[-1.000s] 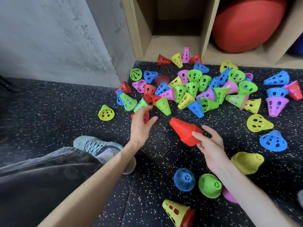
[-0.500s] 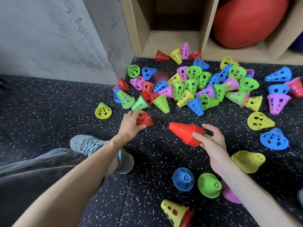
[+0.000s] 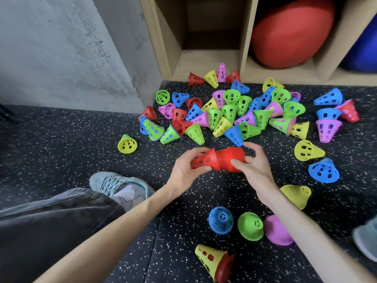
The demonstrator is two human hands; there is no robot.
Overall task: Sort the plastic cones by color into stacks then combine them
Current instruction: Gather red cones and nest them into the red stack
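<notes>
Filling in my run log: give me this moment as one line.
left hand: holds single red plastic cone | right hand: holds red cone stack | step: nesting cone onto stack

I am on a black floor [image 3: 61, 152] with tiny white and yellow dots. A big pile of cones [image 3: 230, 113] lies on it by the wooden shelf [image 3: 206, 64]. They are red, blue, green, yellow and pink. One yellow cone [image 3: 127, 144] lies alone, left of the pile. Near me sit a blue stack [image 3: 221, 220], a green stack [image 3: 250, 226], a pink stack [image 3: 277, 231] and a yellow stack [image 3: 296, 195]. My shoe [image 3: 120, 187] rests on the floor too.
</notes>
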